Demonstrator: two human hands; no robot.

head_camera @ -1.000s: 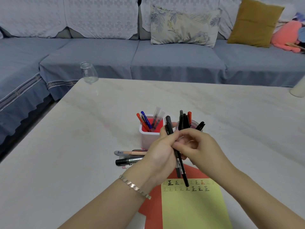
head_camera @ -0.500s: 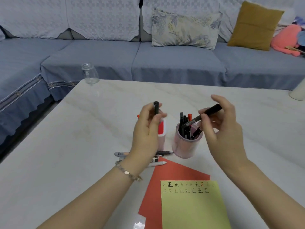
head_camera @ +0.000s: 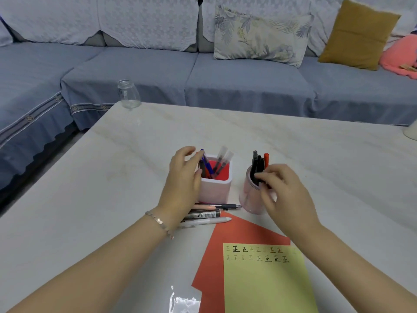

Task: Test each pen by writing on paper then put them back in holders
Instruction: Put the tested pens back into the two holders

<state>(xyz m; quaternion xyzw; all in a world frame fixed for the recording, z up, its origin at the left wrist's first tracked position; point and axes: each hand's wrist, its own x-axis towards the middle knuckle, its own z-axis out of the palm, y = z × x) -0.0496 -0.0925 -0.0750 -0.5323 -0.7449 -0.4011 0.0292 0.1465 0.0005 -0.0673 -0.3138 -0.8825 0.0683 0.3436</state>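
1. The left hand (head_camera: pixel 182 184) is up against the left wall of the square pink holder (head_camera: pixel 216 190), with its fingers spread and loosely bent over the rim.
2. A dark pen (head_camera: pixel 200 166) stands in the holder just at this hand's thumb. The fingers are blurred, so I cannot tell whether they grip it or only touch it.
3. Just right of those fingers, a blue pen (head_camera: pixel 206 164) and some clear-capped pens (head_camera: pixel 222 160) lean inside the same holder.
4. The right hand (head_camera: pixel 284 193) is at the mouth of the round pink holder (head_camera: pixel 248 199), its fingers curled and pinching a black pen (head_camera: pixel 255 163) that stands upright in it.
5. Other black pens and a red-tipped pen (head_camera: pixel 266 160) stand in that holder, just beyond the fingertips.
6. Below the left hand, partly under its wrist, several loose pens (head_camera: pixel 207 214) lie flat on the table (head_camera: pixel 90 188), near the foot of the square holder.
7. Nearer the person, between the two forearms, a yellow sheet (head_camera: pixel 266 283) with two rows of written marks lies on top of a red sheet (head_camera: pixel 225 240).
8. A bracelet (head_camera: pixel 159 221) circles the left wrist.
9. Far beyond the left hand, a small glass jar (head_camera: pixel 128 94) stands at the table's far corner.
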